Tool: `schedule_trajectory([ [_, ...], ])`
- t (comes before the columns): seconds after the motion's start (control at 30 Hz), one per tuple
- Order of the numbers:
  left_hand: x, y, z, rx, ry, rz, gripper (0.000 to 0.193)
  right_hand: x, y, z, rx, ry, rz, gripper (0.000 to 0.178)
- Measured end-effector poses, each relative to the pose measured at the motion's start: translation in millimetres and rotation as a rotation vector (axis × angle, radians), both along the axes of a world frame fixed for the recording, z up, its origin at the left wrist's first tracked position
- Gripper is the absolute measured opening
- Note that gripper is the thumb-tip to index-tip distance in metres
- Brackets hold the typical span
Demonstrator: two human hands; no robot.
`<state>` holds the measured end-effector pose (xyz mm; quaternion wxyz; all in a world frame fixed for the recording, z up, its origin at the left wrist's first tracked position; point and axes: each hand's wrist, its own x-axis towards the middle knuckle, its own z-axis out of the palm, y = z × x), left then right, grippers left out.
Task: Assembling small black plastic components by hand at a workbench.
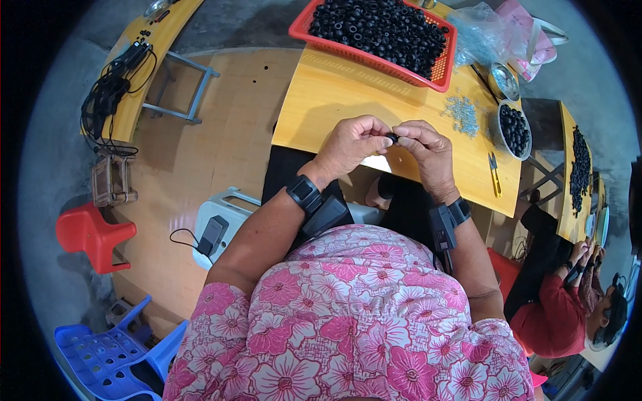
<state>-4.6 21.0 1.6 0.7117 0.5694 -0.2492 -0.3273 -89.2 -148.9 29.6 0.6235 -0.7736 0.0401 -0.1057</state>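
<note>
Over the near edge of the yellow table [321,100], both my hands meet at a small round black part [392,138]. My left hand [354,144] pinches it between thumb and forefinger. From the other side, my right hand [428,148] grips the same part with its fingertips. The fingers cover most of it, so its exact kind does not show. Farther back stands a red plastic basket [368,60] heaped with black ring-shaped parts [378,30]. To the right lies a scatter of small clear pieces [463,115], beside a clear tub [528,137] of round black parts [513,127].
Yellow-handled snips [495,175] lie near the table's right edge. A metal bowl [503,81] and plastic bags [478,33] sit at the back right. At far right a person in red [552,314] works at another table. Left are a red chair [93,234] and a white stool [224,220].
</note>
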Motion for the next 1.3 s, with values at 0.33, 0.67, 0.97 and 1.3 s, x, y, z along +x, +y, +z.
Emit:
schedule_trajectory([
  [0.33,-0.7,-1.3,-2.1,-0.004,-0.03,0.037,0.014,-0.9,5.6,-1.9,0.271,0.059,-0.057,0.017],
  [0.67,-1.6,-2.2,-3.2,0.009,-0.037,0.041,0.015,-0.3,-0.9,-1.7,0.297,0.102,-0.072,0.017],
  [0.97,-1.4,-1.5,-3.4,0.017,-0.053,0.042,0.014,0.0,-3.0,3.4,0.415,0.253,-0.071,0.02],
  [1.3,-0.6,-0.6,-5.1,-0.026,-0.013,0.027,0.014,-0.3,-2.5,-5.1,0.437,0.207,-0.023,0.018],
])
